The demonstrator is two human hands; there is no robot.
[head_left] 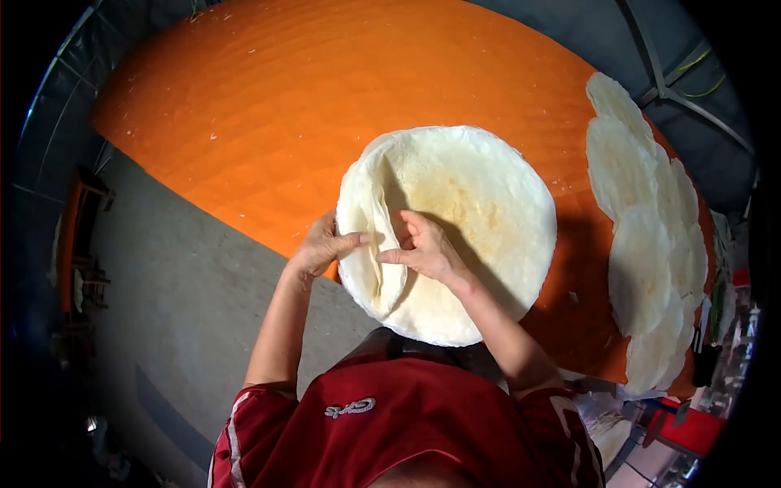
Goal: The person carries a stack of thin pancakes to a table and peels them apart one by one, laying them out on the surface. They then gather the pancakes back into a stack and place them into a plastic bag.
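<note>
In front of me is a round stack of thin, pale flatbreads [496, 195], browned in patches near the middle. The left side of the top flatbread [373, 195] is lifted and folded over toward the right. My left hand [324, 246] grips the stack's left edge, thumb on top and the other fingers hidden behind or underneath. My right hand [427, 250] is closed on the folded flap, its thumb pressed along the flap; what lies between the fingertips is partly hidden.
An orange cloth [268, 122] covers the large table, scattered with small white crumbs. More overlapping flatbreads [639, 236] lie along its right end. Grey floor [179, 252] shows at left. A red container [687, 429] stands at lower right.
</note>
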